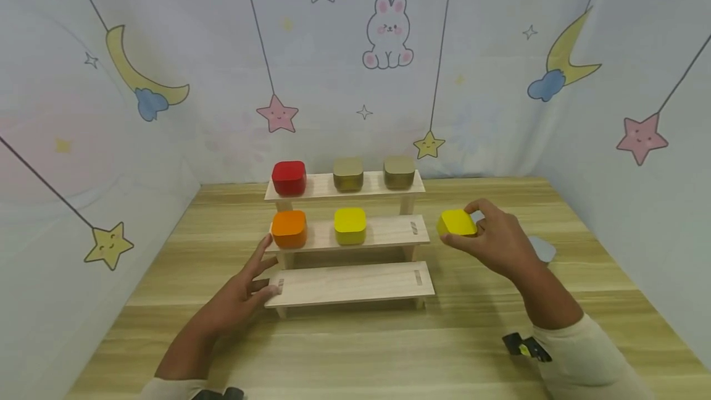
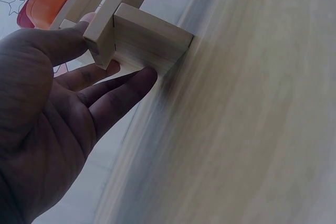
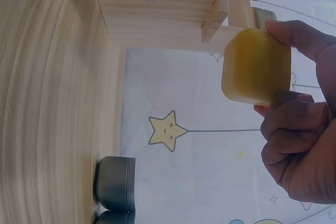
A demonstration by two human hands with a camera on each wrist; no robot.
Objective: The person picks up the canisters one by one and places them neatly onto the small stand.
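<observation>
My right hand [image 1: 497, 239] pinches a yellow rounded-square box [image 1: 458, 223] between thumb and fingers, raised just right of a three-step wooden rack [image 1: 350, 284]. In the right wrist view the held yellow box [image 3: 255, 66] hides part of the rack's end. At the rack's left end, my left hand [image 1: 239, 298] has its thumb at the lowest step and a finger up by the middle one. The fingers [image 2: 123, 95] lie loosely extended beside the step's leg in the left wrist view. An orange box [image 1: 289, 229] and another yellow box [image 1: 350, 226] sit on the middle step.
The top step bears a red box [image 1: 289, 178] and two olive-brown boxes [image 1: 348, 174]. Behind my right wrist lies a grey box [image 1: 543, 248], partly hidden. A printed cloth [image 1: 344, 79] encloses the wood-grain table [image 1: 344, 357] at the back and sides.
</observation>
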